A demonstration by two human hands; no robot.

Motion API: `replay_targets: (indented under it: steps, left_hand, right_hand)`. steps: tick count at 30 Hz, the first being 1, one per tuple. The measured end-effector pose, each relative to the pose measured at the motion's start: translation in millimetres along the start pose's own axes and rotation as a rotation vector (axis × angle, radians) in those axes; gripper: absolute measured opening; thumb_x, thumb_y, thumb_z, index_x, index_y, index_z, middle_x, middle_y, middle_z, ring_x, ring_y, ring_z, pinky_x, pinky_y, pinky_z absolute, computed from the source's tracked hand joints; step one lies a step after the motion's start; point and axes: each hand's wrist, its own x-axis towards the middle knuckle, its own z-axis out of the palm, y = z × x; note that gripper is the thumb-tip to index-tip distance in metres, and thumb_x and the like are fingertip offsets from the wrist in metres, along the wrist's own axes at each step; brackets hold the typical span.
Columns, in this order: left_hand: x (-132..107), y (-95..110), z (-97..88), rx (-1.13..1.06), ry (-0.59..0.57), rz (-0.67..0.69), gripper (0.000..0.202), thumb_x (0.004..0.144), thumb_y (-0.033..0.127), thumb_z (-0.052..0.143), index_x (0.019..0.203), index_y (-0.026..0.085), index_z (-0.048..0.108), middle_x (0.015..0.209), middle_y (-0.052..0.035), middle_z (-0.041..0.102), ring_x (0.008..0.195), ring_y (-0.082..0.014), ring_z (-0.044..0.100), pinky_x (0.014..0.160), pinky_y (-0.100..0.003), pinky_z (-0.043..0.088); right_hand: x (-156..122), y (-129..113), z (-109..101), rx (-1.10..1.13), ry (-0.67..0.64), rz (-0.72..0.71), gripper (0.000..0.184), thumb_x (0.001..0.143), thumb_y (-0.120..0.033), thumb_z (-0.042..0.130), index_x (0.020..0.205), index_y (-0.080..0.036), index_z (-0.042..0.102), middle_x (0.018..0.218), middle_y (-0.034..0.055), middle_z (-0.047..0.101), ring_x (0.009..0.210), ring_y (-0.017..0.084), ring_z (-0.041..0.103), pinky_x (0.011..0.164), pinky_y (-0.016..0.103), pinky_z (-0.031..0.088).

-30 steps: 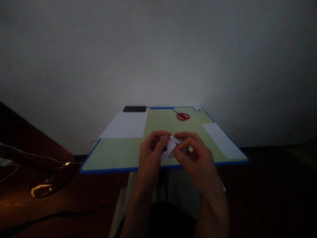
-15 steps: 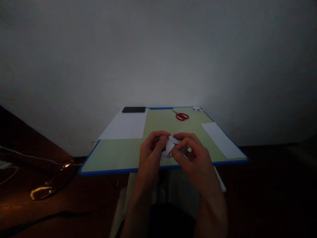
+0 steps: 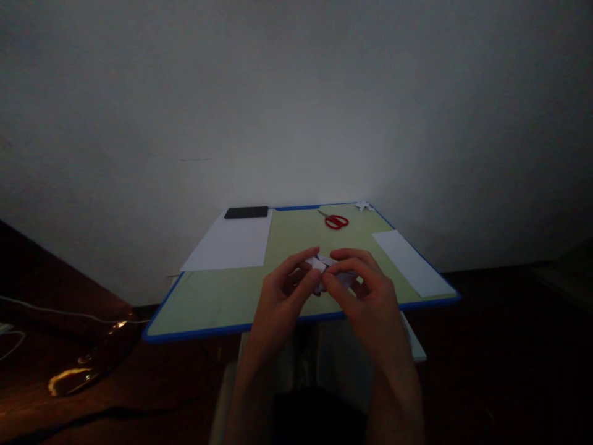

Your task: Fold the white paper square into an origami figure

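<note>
Between my two hands is a small piece of folded white paper [image 3: 319, 264], held above the near edge of the table. My left hand [image 3: 290, 284] pinches its left side, thumb in front and index finger along the top. From the right, my right hand [image 3: 364, 284] grips it with thumb and index finger close to the left thumb, the other fingers curled behind. Fingers cover much of the paper, so its full shape is hidden.
The light green table [image 3: 208, 303] has a blue rim. On it lie a white sheet [image 3: 231, 244], a dark flat phone-like object [image 3: 246, 212], red-handled scissors [image 3: 336, 221], a folded paper piece [image 3: 364, 206] and a white paper strip [image 3: 412, 262]. A wall [image 3: 296, 123] stands behind.
My left thumb has moved over the front of the folded paper, closer to the right fingertips. The paper has turned, and less of it shows below the fingers. The view has shifted slightly.
</note>
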Motion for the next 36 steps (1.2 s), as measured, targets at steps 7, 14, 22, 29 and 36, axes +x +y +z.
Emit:
replay_targets:
  steps: [7, 14, 22, 29, 36]
  left_hand:
    - [1, -3, -1.2, -0.043, -0.055, 0.009, 0.038, 0.090, 0.024, 0.080, 0.128, 0.028, 0.076, 0.102, -0.0016, 0.069, 0.076, -0.0105, 0.068, 0.073, -0.023, 0.058]
    - [3, -2, 6.2, 0.045, 0.007, 0.018, 0.032, 0.086, 0.025, 0.084, 0.118, 0.023, 0.079, 0.102, -0.0059, 0.080, 0.089, -0.0173, 0.076, 0.082, -0.028, 0.062]
    - [6, -2, 18.1, 0.014, 0.058, 0.055, 0.029, 0.080, 0.024, 0.086, 0.108, 0.022, 0.080, 0.109, -0.0072, 0.082, 0.102, -0.0229, 0.077, 0.095, -0.036, 0.063]
    - [4, -1, 13.3, 0.118, 0.041, 0.073, 0.024, 0.085, 0.025, 0.081, 0.109, 0.022, 0.082, 0.103, -0.0068, 0.081, 0.087, -0.0188, 0.075, 0.082, -0.031, 0.062]
    - [1, 4, 14.4, 0.154, 0.029, 0.086, 0.022, 0.089, 0.022, 0.075, 0.109, 0.022, 0.081, 0.089, -0.0033, 0.076, 0.077, -0.0151, 0.069, 0.072, -0.025, 0.057]
  right_hand:
    - [1, -2, -1, -0.093, 0.093, -0.085, 0.007, 0.088, -0.025, 0.074, 0.081, -0.026, 0.072, 0.118, 0.0060, 0.062, 0.114, 0.026, 0.062, 0.098, 0.048, 0.051]
    - [3, -1, -3, -0.189, 0.147, -0.156, 0.008, 0.089, -0.024, 0.073, 0.081, -0.025, 0.071, 0.118, 0.0064, 0.061, 0.116, 0.027, 0.062, 0.099, 0.049, 0.052]
    - [5, 0, -7, -0.184, 0.170, -0.142, 0.010, 0.089, -0.026, 0.073, 0.080, -0.025, 0.069, 0.117, 0.0071, 0.063, 0.113, 0.026, 0.063, 0.096, 0.047, 0.055]
    - [5, 0, -22, -0.119, 0.158, -0.238, 0.007, 0.095, -0.030, 0.071, 0.102, -0.029, 0.072, 0.126, 0.0058, 0.064, 0.126, 0.026, 0.060, 0.109, 0.051, 0.050]
    - [8, 10, -21, 0.019, -0.078, -0.156, 0.017, 0.100, -0.034, 0.067, 0.112, -0.034, 0.078, 0.128, 0.0046, 0.068, 0.124, 0.025, 0.064, 0.104, 0.047, 0.055]
